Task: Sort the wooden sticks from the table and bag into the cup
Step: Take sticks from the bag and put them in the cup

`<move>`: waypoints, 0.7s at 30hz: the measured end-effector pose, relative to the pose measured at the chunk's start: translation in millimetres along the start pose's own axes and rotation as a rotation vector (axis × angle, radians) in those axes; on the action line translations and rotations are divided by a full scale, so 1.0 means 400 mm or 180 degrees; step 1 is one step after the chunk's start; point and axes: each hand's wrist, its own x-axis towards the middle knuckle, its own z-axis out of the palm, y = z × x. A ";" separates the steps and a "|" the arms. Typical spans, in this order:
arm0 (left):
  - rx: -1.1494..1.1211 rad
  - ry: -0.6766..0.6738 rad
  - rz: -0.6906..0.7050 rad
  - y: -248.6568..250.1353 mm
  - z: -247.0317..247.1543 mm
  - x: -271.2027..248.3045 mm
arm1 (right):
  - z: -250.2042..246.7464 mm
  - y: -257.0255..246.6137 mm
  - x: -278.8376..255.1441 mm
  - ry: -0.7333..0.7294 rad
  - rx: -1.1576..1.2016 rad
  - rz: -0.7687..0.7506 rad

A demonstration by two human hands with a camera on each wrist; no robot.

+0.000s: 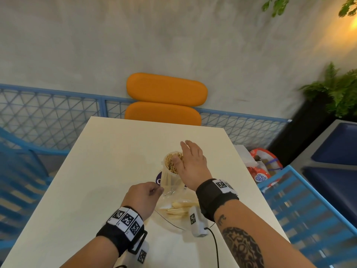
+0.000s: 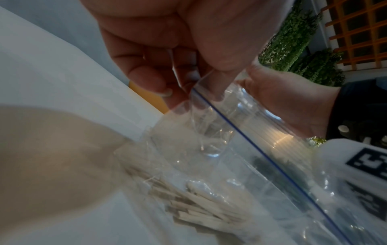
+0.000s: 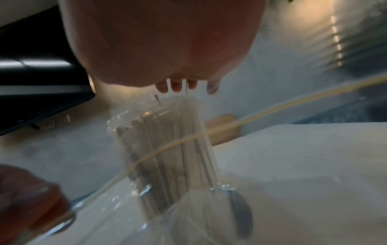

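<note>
A clear plastic cup packed with upright wooden sticks stands mid-table; in the right wrist view the cup sits just below my fingertips. My right hand hovers over its rim with straight fingers and the thumb above the sticks. One thin stick hangs at the fingertips above the cup. My left hand pinches the top edge of a clear zip bag, which lies in front of the cup. More wooden sticks lie inside the bag.
The white table has an orange chair at its far end. Blue chairs flank it, and a red-and-white shopping bag lies on the right seat. A purple label shows beside the cup's base. A black cable trails from my right wrist.
</note>
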 end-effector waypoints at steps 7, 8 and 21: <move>0.0047 0.0039 -0.0010 0.001 0.001 0.001 | 0.022 -0.011 -0.068 -0.0572 -0.0608 -0.0116; 0.0067 0.0050 0.0007 0.001 0.002 0.001 | 0.025 -0.008 -0.070 -0.0660 -0.0669 -0.0148; 0.0183 0.0079 0.0025 -0.008 0.002 0.005 | -0.088 -0.002 -0.095 0.0584 0.0928 -0.0042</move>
